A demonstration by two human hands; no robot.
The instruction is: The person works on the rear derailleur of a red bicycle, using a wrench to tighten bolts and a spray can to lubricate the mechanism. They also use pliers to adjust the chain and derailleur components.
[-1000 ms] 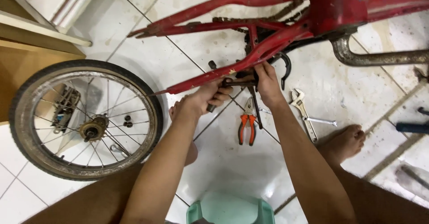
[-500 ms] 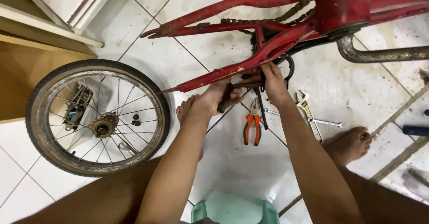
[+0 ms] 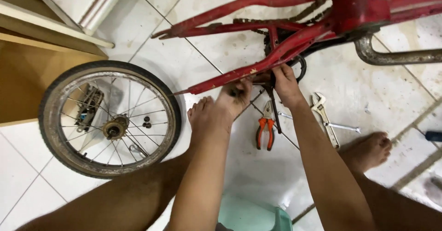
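A red bicycle frame (image 3: 258,67) lies on white floor tiles, its lower stay running from left to upper right. My left hand (image 3: 230,102) is curled just under that stay, fingers closed on a small dark part that I cannot make out. My right hand (image 3: 285,83) grips the stay a little to the right, where a thin black bar (image 3: 277,118) hangs down from under its fingers. Orange-handled pliers (image 3: 264,132) lie on the floor just below both hands.
A detached spoked wheel (image 3: 50,134) lies flat at left, beside a wooden cabinet (image 3: 27,74). An adjustable wrench (image 3: 322,116) and a slim spanner (image 3: 343,128) lie right of the pliers. My bare feet (image 3: 368,150) rest on the tiles; a green stool (image 3: 248,215) is below me.
Both hands stay at the same spot on the lower stay. The view has drifted, so the wheel and frame sit further right and lower in the picture.
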